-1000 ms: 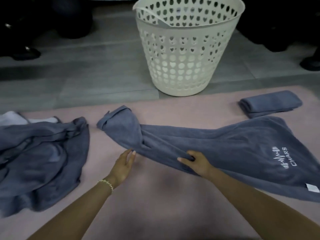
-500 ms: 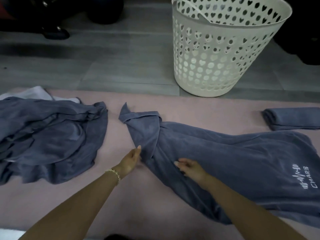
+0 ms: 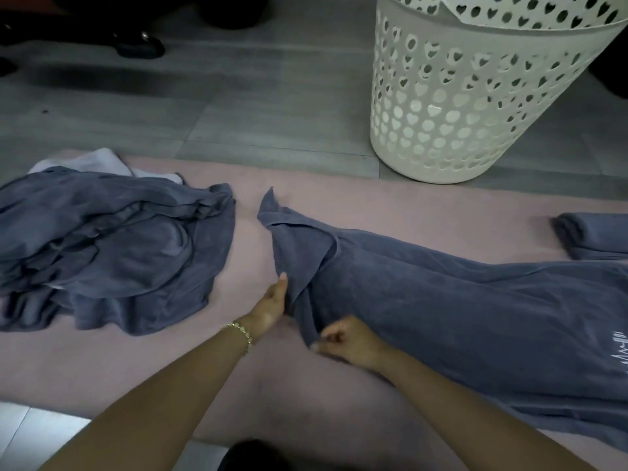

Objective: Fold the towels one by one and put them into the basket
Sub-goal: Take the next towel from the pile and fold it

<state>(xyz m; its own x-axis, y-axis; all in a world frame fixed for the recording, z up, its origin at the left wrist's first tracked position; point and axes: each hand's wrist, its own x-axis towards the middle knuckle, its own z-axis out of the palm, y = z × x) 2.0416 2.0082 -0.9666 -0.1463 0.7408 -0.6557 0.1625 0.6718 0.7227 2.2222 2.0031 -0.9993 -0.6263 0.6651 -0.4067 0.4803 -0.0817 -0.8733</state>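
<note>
- The right hand [image 3: 346, 341] has its fingers curled, pinching the near edge of the grey-blue towel [image 3: 458, 300].
- The left hand [image 3: 272, 302] lies on its side, fingers straight and pressed together, their tips against a bunched fold at the towel's left end.
- A gold bracelet [image 3: 243, 333] circles the left wrist.
- The towel stretches rightward across the pink mat [image 3: 373, 205], rumpled at its left end.
- A crumpled heap of towels [image 3: 112, 246] lies to the left, apart from it.
- A folded towel [image 3: 594, 236] sits at the right edge.
- The white basket [image 3: 475, 96] stands beyond the mat on the grey floor [image 3: 238, 113].
</note>
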